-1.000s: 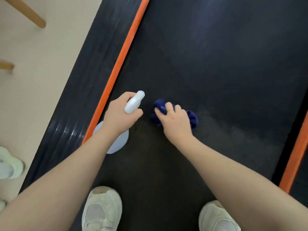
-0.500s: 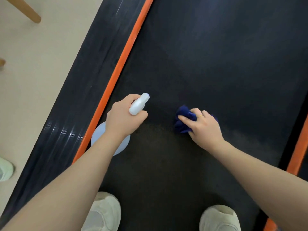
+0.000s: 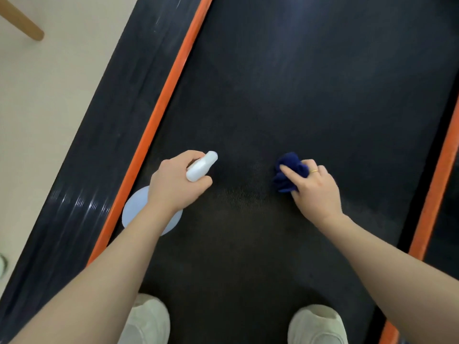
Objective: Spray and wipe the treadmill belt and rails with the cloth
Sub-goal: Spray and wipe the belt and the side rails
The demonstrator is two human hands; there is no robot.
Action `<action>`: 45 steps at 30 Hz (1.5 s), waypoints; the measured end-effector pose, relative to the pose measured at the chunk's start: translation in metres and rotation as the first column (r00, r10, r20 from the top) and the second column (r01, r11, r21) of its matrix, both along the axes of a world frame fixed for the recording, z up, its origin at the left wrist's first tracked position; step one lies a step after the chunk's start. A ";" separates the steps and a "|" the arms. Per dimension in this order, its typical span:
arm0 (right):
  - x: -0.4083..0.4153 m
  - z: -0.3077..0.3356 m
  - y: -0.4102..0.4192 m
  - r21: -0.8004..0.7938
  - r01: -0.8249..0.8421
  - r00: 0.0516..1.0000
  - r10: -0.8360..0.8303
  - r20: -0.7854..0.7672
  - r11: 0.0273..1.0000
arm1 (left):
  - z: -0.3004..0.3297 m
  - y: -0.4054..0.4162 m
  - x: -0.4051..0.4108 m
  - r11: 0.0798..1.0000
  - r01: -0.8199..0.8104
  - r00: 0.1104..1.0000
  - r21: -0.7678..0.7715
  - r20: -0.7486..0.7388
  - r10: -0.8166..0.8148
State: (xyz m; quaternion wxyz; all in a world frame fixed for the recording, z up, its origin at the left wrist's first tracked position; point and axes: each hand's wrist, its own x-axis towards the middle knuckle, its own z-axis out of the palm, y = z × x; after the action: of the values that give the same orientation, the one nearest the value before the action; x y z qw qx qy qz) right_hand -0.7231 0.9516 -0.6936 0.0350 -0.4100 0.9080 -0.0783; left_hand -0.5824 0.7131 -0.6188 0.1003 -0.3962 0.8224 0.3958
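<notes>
The left hand (image 3: 173,184) is curled round the white spray bottle (image 3: 201,165), nozzle pointing far over the dark belt (image 3: 310,83), beside the left orange rail (image 3: 159,112). To the right, the right hand (image 3: 315,187), arm outstretched, pinches the bunched blue cloth (image 3: 288,175) against the belt, near the right orange rail (image 3: 432,194).

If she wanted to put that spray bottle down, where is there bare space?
The belt ahead of both hands is bare between the orange strips. A smaller gap lies between the spray bottle and the blue cloth. Nearer her it is crowded: forearms and both shoes.
</notes>
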 end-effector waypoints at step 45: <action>0.018 0.091 0.205 -0.089 0.960 0.252 -0.675 0.693 0.267 | 0.021 0.223 -0.030 0.683 0.570 0.801 0.456 -0.122 -0.586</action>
State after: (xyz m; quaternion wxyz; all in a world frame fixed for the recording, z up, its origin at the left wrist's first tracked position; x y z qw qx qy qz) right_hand -0.7051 1.1563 -0.6029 0.1254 0.2026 0.8729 -0.4259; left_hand -0.6120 0.9360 -0.5977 0.3269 -0.0865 0.7814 0.5245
